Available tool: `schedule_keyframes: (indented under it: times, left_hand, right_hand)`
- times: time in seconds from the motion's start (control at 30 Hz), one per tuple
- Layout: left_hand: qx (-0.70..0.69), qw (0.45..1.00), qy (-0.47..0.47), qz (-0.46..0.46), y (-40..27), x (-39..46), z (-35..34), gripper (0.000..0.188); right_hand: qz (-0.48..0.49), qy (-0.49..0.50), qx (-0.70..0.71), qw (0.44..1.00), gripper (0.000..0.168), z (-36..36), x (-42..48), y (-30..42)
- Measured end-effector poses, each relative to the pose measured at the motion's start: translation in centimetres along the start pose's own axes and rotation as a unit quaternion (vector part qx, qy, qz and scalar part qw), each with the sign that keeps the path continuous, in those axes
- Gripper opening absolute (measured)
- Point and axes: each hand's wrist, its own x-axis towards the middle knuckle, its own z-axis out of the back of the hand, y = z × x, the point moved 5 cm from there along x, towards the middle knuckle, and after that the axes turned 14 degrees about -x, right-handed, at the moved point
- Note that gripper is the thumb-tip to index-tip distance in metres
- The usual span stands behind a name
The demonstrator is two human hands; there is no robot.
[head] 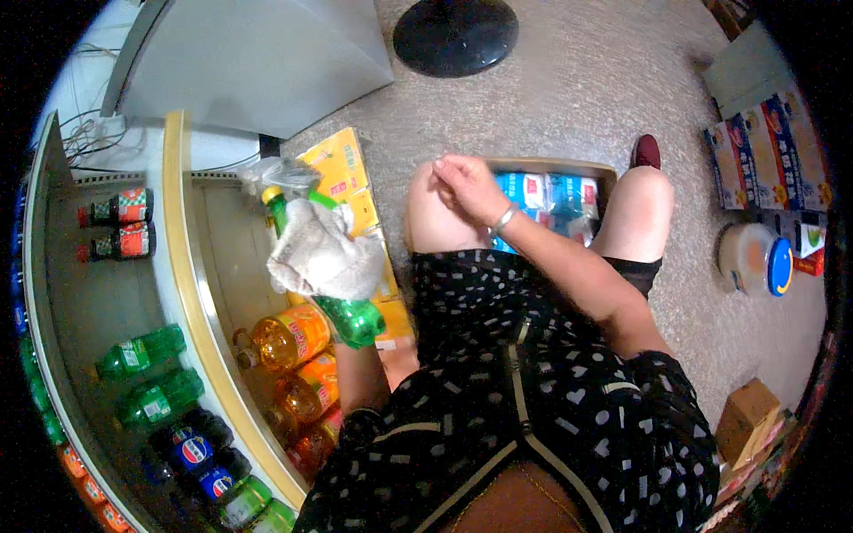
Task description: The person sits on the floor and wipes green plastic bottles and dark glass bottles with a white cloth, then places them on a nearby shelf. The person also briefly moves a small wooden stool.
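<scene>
A green plastic bottle (353, 322) with a yellow cap lies tilted at the end of my left forearm, raised over the lower shelf. A whitish cloth (326, 253) wraps its middle. My left hand is hidden beneath the bottle and cloth, which the arm appears to hold up. My right hand (466, 190), a metal bangle (504, 220) at its wrist, is over my left knee (433, 210). Its fingers are loosely bent and their undersides hidden; nothing shows in it. Between my knees sits a carton (610, 176) with blue-and-white packets (526, 193) inside.
On the left, shelving (200, 293) holds green bottles (146, 380), cola bottles (193, 450) and large orange-drink bottles (290, 336). Yellow cartons (363, 206) line its foot. A round black base (456, 33) stands ahead. To the right are a blue-lidded tub (753, 260) and a cardboard box (750, 420).
</scene>
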Motion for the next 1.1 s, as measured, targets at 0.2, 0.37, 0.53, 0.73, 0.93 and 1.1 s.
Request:
schedule_keyframes:
  times: [0.2,0.37,0.53,0.73,0.93,1.1]
  left_hand:
    - [-0.115,0.992,-0.031,0.033,1.5,-1.0,1.5,0.054]
    - [-0.202,0.977,-0.051,0.053,2.7,-0.7,1.0,0.055]
    - [-0.257,0.963,-0.041,0.070,3.4,-1.2,-0.7,0.056]
    - [-0.261,0.961,-0.063,0.069,2.0,-2.5,1.0,0.058]
    - [-0.294,0.950,-0.091,0.058,1.9,-1.1,0.8,0.060]
    - [-0.321,0.935,-0.134,0.067,2.3,-1.3,2.1,0.061]
  right_hand:
    - [0.026,0.040,-0.190,0.981,0.032,4.8,-1.7,4.8]
    - [0.022,0.269,-0.664,0.698,0.064,9.4,-10.3,-2.3]
    - [-0.096,0.367,-0.577,0.724,0.021,9.4,-14.7,-5.7]
    - [0.210,-0.145,-0.491,0.833,0.025,11.9,-3.0,16.0]
    - [0.313,-0.173,-0.549,0.755,0.025,9.1,5.9,20.2]
    - [0.106,-0.060,-0.560,0.820,0.056,11.5,6.4,8.3]
